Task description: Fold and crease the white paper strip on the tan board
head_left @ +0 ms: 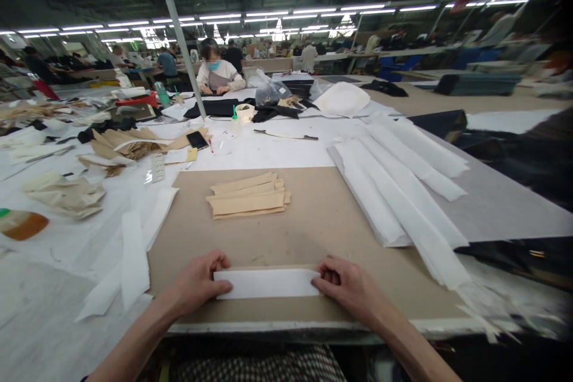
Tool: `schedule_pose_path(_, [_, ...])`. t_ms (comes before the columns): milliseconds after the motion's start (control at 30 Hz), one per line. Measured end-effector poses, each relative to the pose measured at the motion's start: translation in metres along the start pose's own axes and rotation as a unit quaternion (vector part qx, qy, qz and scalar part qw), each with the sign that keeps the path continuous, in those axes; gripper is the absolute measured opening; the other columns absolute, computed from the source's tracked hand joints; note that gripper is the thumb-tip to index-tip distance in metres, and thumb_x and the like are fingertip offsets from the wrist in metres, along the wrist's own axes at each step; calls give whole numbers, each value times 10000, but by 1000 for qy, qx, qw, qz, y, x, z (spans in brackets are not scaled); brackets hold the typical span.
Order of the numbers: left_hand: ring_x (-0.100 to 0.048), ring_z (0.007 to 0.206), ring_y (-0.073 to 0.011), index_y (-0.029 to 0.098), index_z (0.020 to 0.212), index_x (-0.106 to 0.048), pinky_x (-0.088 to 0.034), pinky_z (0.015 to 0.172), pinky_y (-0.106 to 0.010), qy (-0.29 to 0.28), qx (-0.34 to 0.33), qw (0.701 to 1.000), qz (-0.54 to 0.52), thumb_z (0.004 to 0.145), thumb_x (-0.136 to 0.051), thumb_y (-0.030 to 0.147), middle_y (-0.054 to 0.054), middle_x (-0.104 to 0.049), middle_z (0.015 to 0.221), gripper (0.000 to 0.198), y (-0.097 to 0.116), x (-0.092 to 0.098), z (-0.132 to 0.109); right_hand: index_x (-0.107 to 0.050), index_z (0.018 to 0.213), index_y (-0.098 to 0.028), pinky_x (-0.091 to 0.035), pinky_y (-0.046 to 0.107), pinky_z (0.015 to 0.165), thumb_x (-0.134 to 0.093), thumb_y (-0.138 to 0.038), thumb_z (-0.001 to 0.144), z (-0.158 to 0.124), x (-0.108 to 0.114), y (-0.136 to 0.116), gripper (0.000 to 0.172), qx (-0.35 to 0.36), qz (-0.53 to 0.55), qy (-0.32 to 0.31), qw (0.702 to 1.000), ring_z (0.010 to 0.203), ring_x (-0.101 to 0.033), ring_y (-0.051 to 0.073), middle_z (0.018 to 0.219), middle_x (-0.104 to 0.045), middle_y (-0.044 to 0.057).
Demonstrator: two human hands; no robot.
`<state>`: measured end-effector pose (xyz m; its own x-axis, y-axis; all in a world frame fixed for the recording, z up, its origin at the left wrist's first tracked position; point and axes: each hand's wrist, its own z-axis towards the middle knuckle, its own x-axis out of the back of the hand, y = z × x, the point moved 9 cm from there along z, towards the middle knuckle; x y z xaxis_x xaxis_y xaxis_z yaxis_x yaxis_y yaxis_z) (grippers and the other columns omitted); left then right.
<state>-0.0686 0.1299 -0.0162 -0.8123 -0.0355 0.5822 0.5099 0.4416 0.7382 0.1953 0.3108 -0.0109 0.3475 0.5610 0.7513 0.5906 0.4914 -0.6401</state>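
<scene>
Left hand (199, 280) and right hand (351, 286) are pinching opposite ends of a white strip (267, 283), fingers clamped on it, lying flat on the brown board (313, 227) near the table's front edge.

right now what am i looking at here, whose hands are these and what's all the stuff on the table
This is one picture from a camera worn on a person's head, looking forward and down, so the two bare hands are the wearer's own. The left hand and right hand each pinch an end of a white strip lying flat on a brown board. Further back on the board sits a stack of tan pieces. To the right lie long white strips. A phone lies further back. Another person sits at the far end.
</scene>
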Motion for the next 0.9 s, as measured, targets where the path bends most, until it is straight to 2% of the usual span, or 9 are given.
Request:
schedule_pose_path(333, [-535,670,-146,227,951,-577,-311,617,-269,26,2,998,61,724,-663,278,64,-605,724,248,11,5,-4,-657,767,-223,-383,297,629,-602,-348,855,0,0,1,162,3,-3,9,1000,694,-593,184,750,-638,3])
schedule_pose_path(700, [-535,659,-148,225,949,-545,-326,621,-278,-8,-4,997,74,766,-621,280,75,-587,716,205,14,0,-1,-662,772,-211,-382,273,639,-642,-285,836,-5,6,-4,99,-8,-2,24,1000,720,-596,168,763,-640,-9])
schedule_pose_path(900, [-526,668,-141,223,886,-529,-338,618,-271,-21,3,997,73,727,-644,272,85,-564,694,203,15,2,3,-670,784,-213,-383,280,637,-629,-298,843,-5,4,-3,111,-1,4,23,1000,720,-595,175,765,-641,-4])
